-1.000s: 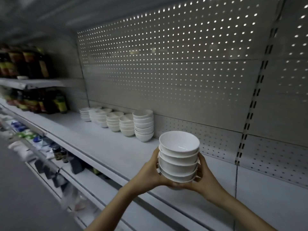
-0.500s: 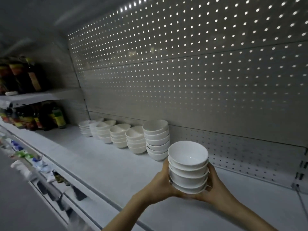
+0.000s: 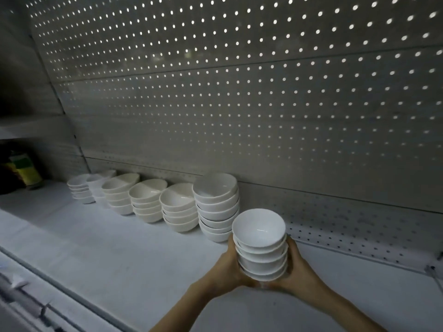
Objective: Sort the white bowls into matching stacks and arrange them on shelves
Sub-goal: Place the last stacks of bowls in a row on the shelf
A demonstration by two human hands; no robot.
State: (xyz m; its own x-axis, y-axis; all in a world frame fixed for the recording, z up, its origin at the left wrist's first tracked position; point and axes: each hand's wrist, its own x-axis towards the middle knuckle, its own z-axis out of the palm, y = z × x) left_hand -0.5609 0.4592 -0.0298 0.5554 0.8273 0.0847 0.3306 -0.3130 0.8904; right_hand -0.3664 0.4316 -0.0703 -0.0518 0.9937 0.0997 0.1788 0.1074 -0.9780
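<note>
Two hands cup a stack of white bowls (image 3: 260, 245) above the shelf (image 3: 119, 248); the left hand (image 3: 226, 267) and right hand (image 3: 300, 268) curl their fingers (image 3: 291, 250) snugly round it, just beside the tallest stack (image 3: 217, 207) in the row along the pegboard (image 3: 239, 104).

A grey perforated metal back panel (image 3: 239, 97), its holes backlit as bright dots, rises behind a flat white shelf board (image 3: 107, 250), with a dim upper shelf (image 3: 28, 127) and yellow-labelled dark bottles (image 3: 21, 171) at far left.
</note>
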